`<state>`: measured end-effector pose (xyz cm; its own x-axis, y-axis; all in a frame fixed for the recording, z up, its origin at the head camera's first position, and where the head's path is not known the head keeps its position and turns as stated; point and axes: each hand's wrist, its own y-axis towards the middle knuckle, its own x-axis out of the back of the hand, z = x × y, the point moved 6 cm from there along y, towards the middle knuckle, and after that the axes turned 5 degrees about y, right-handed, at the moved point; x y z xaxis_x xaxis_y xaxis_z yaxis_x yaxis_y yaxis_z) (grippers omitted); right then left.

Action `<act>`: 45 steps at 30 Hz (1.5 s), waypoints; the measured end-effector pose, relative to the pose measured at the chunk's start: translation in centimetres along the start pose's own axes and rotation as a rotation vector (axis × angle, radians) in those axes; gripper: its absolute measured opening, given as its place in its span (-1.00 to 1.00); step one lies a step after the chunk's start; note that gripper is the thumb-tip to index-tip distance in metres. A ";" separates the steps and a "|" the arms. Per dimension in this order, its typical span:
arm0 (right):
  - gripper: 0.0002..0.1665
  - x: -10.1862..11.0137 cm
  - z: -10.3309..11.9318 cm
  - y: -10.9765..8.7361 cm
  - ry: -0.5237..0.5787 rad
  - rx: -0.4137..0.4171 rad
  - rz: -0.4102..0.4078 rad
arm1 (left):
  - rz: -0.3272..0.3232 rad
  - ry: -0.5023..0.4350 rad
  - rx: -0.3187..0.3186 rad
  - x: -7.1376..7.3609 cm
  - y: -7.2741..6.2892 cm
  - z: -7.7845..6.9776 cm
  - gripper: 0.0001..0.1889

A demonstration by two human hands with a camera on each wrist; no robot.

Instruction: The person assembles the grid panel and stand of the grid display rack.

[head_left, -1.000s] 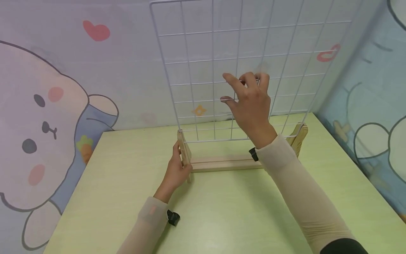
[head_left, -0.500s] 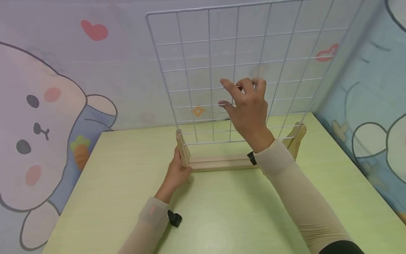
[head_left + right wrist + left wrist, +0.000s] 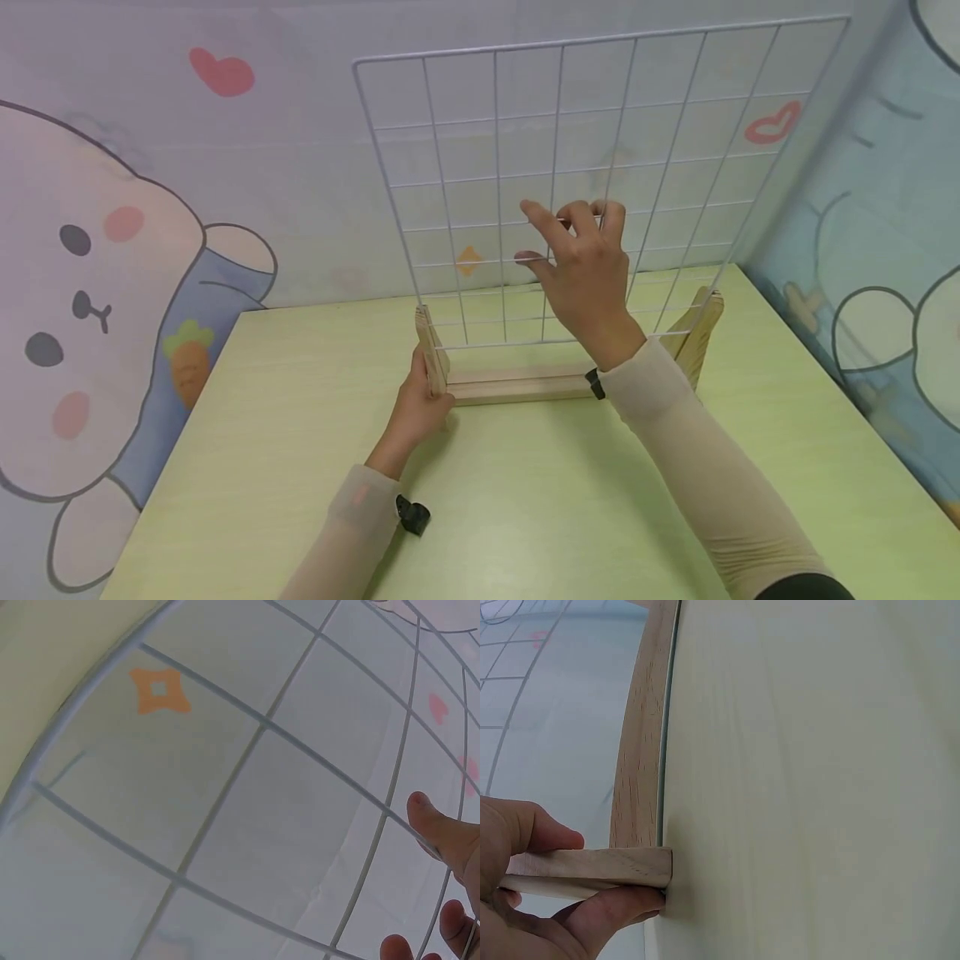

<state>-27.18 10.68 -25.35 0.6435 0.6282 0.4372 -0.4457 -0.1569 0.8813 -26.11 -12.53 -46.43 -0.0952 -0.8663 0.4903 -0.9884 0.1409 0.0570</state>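
A white wire grid panel (image 3: 498, 177) stands nearly upright, its lower corners at the tops of a wooden stand's two slanted end pieces. My right hand (image 3: 588, 279) grips the grid below its middle, fingers hooked through the mesh and thumb on a wire. In the right wrist view that thumb (image 3: 442, 832) lies against a wire. My left hand (image 3: 420, 404) holds the left end piece (image 3: 432, 346) of the stand. The left wrist view shows this wooden piece (image 3: 600, 864) pinched between thumb and fingers, beside the long crossbar (image 3: 639, 765).
The stand's crossbar (image 3: 517, 390) runs along the pale green table (image 3: 480, 500) to the right end piece (image 3: 697, 337), partly behind my right forearm. Close behind is a wall covering (image 3: 315, 183) printed with cartoon figures, with another printed wall (image 3: 900, 208) at the right.
The grid has come down with my right hand, and its whole top edge now shows in the head view. Its bottom edge sits slightly lower. My left hand keeps its hold on the stand.
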 end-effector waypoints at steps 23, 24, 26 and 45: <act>-0.38 -1.1 -0.4 -2.2 0.014 0.001 0.018 | -0.002 0.002 0.012 0.0 0.1 0.3 0.06; -0.38 -1.2 -0.4 -2.3 0.015 0.000 0.021 | -0.002 0.001 0.012 0.0 0.1 0.4 0.06; -0.39 -1.3 -0.4 -2.5 0.012 0.000 0.025 | -0.003 0.001 0.012 0.0 0.0 0.3 0.06; -0.44 -2.1 -0.4 -4.3 0.006 -0.001 0.028 | -0.006 0.011 -0.002 0.0 -0.2 0.1 0.05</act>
<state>-26.84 10.32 -30.17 0.6270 0.6279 0.4610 -0.4641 -0.1742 0.8685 -25.95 -12.55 -46.52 -0.0882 -0.8618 0.4994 -0.9886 0.1371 0.0619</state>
